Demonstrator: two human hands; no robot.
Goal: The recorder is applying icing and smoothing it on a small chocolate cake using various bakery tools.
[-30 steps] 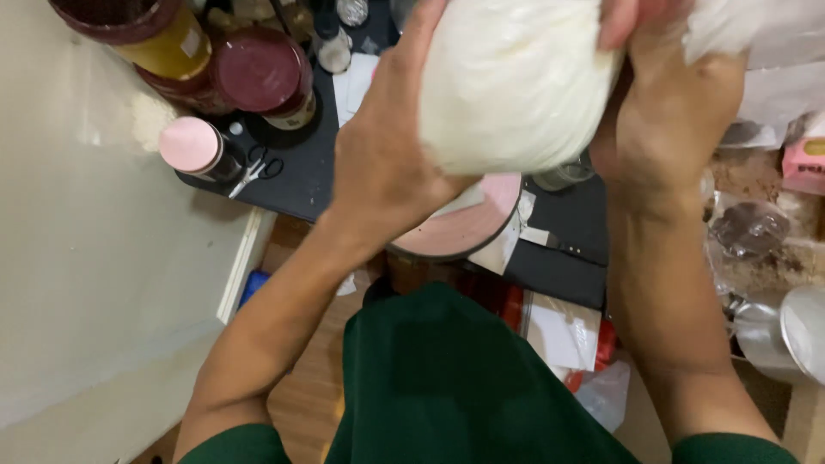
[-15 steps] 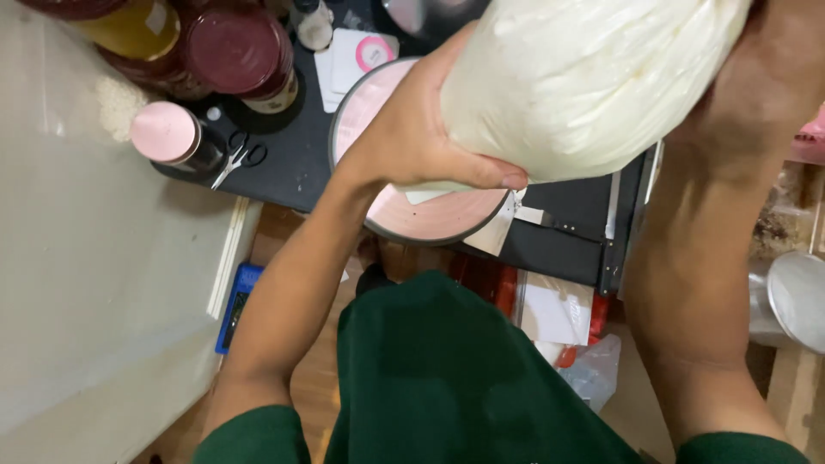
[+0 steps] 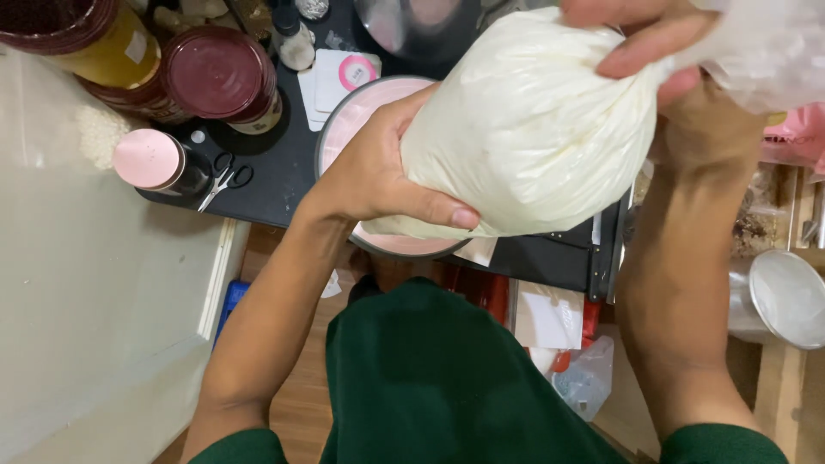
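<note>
A full plastic bag of white cream (image 3: pixel 533 120) is held up in front of me over a round pink turntable (image 3: pixel 361 116). My left hand (image 3: pixel 378 172) wraps the bag's lower left side, thumb along the bottom. My right hand (image 3: pixel 670 69) pinches the twisted clear top of the bag at the upper right. Most of the turntable is hidden behind the bag and my left hand.
The black tabletop (image 3: pixel 266 189) holds large maroon-lidded jars (image 3: pixel 219 73), a pink-lidded container (image 3: pixel 148 159), small scissors (image 3: pixel 225 179) and a card with a pink circle (image 3: pixel 352 73). A metal lid (image 3: pixel 786 296) sits at the right. Below the table edge lie papers and a plastic bag (image 3: pixel 589 378).
The bag has shifted right and tilted, with the turntable coming into view beneath it. My left hand stays under the bag, and my right hand has slid to its twisted top.
</note>
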